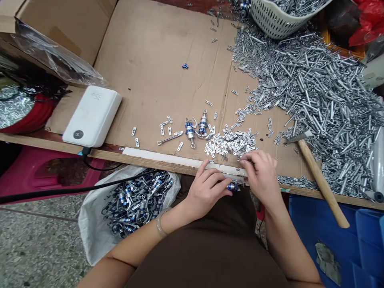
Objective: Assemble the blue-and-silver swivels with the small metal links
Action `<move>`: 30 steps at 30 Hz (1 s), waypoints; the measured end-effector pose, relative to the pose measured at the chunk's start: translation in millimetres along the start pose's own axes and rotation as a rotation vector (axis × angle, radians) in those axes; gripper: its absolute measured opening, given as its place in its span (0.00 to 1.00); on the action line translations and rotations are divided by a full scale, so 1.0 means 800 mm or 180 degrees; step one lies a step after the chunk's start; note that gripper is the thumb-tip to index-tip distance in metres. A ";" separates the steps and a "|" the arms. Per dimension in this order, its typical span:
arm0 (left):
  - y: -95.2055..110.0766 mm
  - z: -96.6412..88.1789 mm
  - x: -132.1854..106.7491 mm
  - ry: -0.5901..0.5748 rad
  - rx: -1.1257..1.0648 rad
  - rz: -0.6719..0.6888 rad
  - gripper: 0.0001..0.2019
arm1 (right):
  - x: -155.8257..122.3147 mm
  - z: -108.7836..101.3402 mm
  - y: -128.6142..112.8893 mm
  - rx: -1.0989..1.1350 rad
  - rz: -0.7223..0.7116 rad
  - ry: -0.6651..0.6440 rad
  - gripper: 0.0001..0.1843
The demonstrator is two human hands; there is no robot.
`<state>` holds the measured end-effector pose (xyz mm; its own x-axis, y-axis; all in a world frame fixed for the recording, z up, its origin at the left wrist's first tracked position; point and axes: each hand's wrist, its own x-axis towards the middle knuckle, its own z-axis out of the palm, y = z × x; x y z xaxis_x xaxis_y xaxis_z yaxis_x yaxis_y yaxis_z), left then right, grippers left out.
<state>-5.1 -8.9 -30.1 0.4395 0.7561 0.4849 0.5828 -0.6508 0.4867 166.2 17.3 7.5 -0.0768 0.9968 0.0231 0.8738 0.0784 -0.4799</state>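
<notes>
My left hand (207, 190) pinches a small blue-and-silver metal assembly (233, 186) at the front edge of the bench. My right hand (261, 176) curls over the end of a white strip (168, 157) just beside it, and its fingertips are partly hidden. Loose perforated silver link plates (228, 143) lie in a heap just beyond my right hand. Two similar blue-and-silver assemblies (189, 132) lie on the cardboard (150, 80) past my left hand. A long silver rod with eyelets (169, 139) lies next to them.
A large spread of silver rods and links (315, 100) covers the right of the bench, beside a wooden-handled hammer (321, 180). Further off are a white basket of parts (279, 20), a white sack of blue assemblies (135, 204), a white box (91, 116) and a blue crate (330, 240).
</notes>
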 end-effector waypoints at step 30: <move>-0.002 -0.001 0.002 0.0053 0.0009 0.0087 0.05 | -0.014 -0.022 0.084 -0.0877 0.1554 0.1675 0.30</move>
<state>-5.9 -6.6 -29.9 0.4437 0.7369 0.5101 0.5726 -0.6709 0.4711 234.3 11.4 -9.9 0.5268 0.7906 0.3123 0.8433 -0.4399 -0.3087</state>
